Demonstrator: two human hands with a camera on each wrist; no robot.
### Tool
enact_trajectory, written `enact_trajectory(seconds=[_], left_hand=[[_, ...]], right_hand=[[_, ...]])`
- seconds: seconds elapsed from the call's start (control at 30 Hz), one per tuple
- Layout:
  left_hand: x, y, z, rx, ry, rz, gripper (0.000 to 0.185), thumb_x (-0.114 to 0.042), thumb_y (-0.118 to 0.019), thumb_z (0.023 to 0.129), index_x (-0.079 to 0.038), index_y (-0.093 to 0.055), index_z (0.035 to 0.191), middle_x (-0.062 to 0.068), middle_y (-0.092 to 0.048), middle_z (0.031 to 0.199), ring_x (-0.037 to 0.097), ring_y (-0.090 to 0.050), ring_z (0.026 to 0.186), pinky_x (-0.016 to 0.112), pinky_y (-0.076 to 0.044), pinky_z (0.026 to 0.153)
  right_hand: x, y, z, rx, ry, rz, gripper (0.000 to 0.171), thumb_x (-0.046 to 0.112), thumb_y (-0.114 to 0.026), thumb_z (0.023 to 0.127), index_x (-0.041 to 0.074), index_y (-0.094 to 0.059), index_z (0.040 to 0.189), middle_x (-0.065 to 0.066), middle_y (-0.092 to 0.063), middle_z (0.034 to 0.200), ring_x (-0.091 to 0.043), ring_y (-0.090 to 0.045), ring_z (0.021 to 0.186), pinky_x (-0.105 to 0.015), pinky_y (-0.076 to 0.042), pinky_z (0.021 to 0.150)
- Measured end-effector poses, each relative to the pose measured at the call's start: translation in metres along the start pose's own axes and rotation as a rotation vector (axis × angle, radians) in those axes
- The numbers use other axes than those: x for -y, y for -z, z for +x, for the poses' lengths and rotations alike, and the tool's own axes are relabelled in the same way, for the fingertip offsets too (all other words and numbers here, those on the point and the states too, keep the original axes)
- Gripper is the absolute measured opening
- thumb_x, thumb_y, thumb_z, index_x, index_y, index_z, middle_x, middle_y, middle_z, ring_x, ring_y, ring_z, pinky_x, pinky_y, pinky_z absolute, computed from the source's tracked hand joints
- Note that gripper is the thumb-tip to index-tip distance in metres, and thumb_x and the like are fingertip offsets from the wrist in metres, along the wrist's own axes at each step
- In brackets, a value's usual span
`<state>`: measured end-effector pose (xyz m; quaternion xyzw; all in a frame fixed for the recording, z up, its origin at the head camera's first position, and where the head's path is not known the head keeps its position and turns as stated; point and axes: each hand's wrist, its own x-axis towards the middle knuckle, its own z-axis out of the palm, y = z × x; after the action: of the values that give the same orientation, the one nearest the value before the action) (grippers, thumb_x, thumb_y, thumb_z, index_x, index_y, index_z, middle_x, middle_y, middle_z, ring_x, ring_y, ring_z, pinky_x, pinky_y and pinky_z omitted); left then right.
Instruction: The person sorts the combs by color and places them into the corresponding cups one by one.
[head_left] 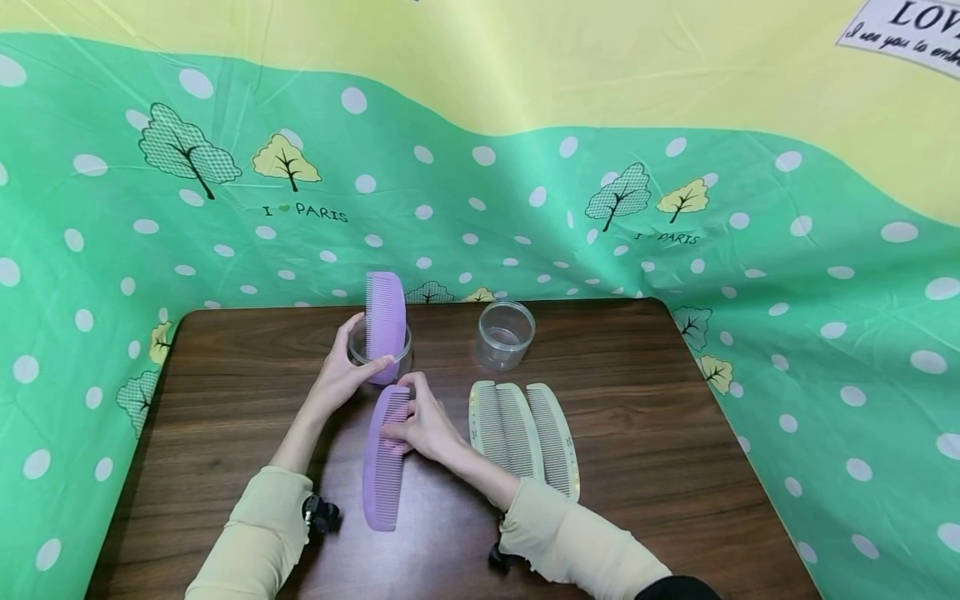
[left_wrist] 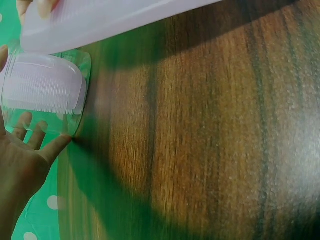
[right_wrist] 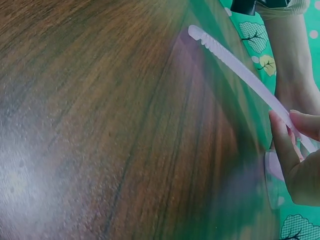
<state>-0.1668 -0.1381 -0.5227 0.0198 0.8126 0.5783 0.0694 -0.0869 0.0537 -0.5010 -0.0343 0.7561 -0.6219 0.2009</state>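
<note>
On the dark brown wooden table (head_left: 637, 433), toward its far edge and left of the middle, the left hand (head_left: 341, 379) curls its fingers and thumb round a small clear plastic jar (head_left: 360, 346). A lilac plastic comb (head_left: 386, 321) stands upright inside that jar, its top sticking out above the rim; the left wrist view shows the comb's teeth through the clear wall (left_wrist: 45, 92).

Just beside it, nearer the front edge, the right hand (head_left: 423, 425) pinches the far end of a second lilac plastic comb (head_left: 382, 462) between thumb and fingertips; the right wrist view shows this comb (right_wrist: 235, 65) lifted at the held end, with its other end down toward the table.

Further right, a second clear plastic jar (head_left: 505, 335) stands near the far edge, apart from both hands. In front of it two cream-coloured plastic combs (head_left: 521, 433) lie flat side by side, touching, just right of the right wrist.
</note>
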Motion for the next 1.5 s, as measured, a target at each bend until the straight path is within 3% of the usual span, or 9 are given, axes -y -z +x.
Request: enact_trajectory(seconds=[0.2, 0.6, 0.83, 1.13, 1.33, 1.5], left_hand=[[0.0, 0.001, -0.001, 0.005, 0.003, -0.001, 0.1, -0.046, -0.081, 0.086, -0.034, -0.018, 0.163, 0.013, -0.036, 0.164, 0.035, -0.039, 0.148, 0.058, -0.03, 0.121], [-0.002, 0.001, 0.0, 0.013, -0.007, -0.022, 0.099, -0.042, -0.081, 0.088, -0.031, -0.017, 0.164, 0.014, -0.036, 0.164, 0.037, -0.039, 0.148, 0.057, -0.029, 0.121], [-0.033, 0.005, -0.014, 0.045, 0.005, -0.074, 0.097, -0.025, -0.08, 0.09, -0.017, -0.017, 0.164, 0.02, -0.035, 0.163, 0.041, -0.038, 0.148, 0.056, -0.029, 0.121], [-0.002, 0.001, 0.0, 0.021, 0.001, -0.032, 0.097, -0.036, -0.079, 0.09, -0.029, -0.016, 0.164, 0.017, -0.035, 0.164, 0.038, -0.039, 0.147, 0.057, -0.029, 0.121], [0.002, 0.001, 0.001, 0.009, -0.001, -0.011, 0.096, -0.041, -0.08, 0.089, -0.033, -0.019, 0.163, 0.016, -0.037, 0.163, 0.038, -0.039, 0.147, 0.057, -0.029, 0.12], [0.0, 0.001, 0.001, 0.009, -0.003, -0.002, 0.096, -0.041, -0.08, 0.089, -0.033, -0.019, 0.163, 0.017, -0.036, 0.164, 0.039, -0.037, 0.149, 0.058, -0.028, 0.121]], right_hand=[[0.008, 0.006, -0.003, 0.006, 0.015, -0.001, 0.063, -0.001, -0.083, 0.083, 0.017, -0.042, 0.129, -0.019, -0.075, 0.087, -0.026, -0.073, 0.06, -0.046, -0.062, 0.057], [0.021, 0.017, -0.003, 0.002, 0.071, -0.084, 0.062, 0.003, -0.082, 0.085, 0.018, -0.042, 0.13, -0.015, -0.075, 0.087, -0.017, -0.071, 0.061, -0.056, -0.06, 0.06], [0.032, 0.024, -0.004, 0.007, 0.119, -0.108, 0.062, 0.004, -0.082, 0.086, 0.018, -0.041, 0.13, -0.018, -0.076, 0.092, -0.019, -0.074, 0.066, -0.058, -0.06, 0.059], [0.044, 0.031, -0.003, 0.005, 0.164, -0.131, 0.063, 0.005, -0.083, 0.086, 0.019, -0.041, 0.131, -0.02, -0.076, 0.096, -0.025, -0.077, 0.075, -0.053, -0.062, 0.063], [0.052, 0.035, -0.002, 0.007, 0.19, -0.143, 0.063, 0.005, -0.081, 0.087, 0.018, -0.041, 0.133, -0.02, -0.076, 0.1, -0.025, -0.078, 0.08, -0.042, -0.063, 0.061], [0.057, 0.039, -0.002, 0.015, 0.201, -0.147, 0.063, 0.004, -0.081, 0.086, 0.019, -0.04, 0.132, -0.02, -0.076, 0.1, -0.02, -0.077, 0.078, -0.04, -0.063, 0.061]])
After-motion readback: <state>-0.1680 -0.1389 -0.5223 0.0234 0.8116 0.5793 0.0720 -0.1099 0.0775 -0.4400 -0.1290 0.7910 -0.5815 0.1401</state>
